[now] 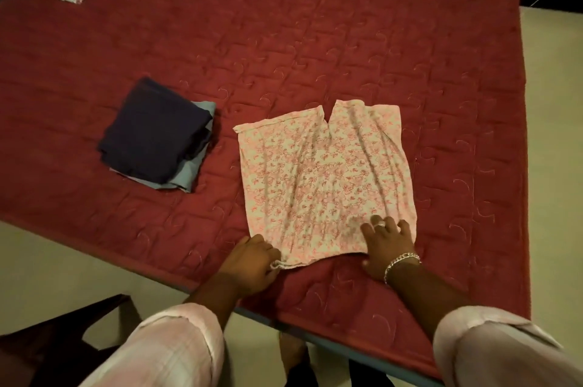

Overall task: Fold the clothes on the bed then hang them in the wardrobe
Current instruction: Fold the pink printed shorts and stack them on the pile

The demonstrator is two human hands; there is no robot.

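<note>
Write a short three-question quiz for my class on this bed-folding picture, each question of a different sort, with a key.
1. True or false: the right hand lies flat with spread fingers on the pink floral garment.
2. Multiple choice: the dark navy folded cloth lies on A) the floor, B) a light blue folded cloth, C) the floral garment.
3. Fill in: the left hand holds the garment's near ______ corner.

Key: 1 true; 2 B; 3 left.
</note>
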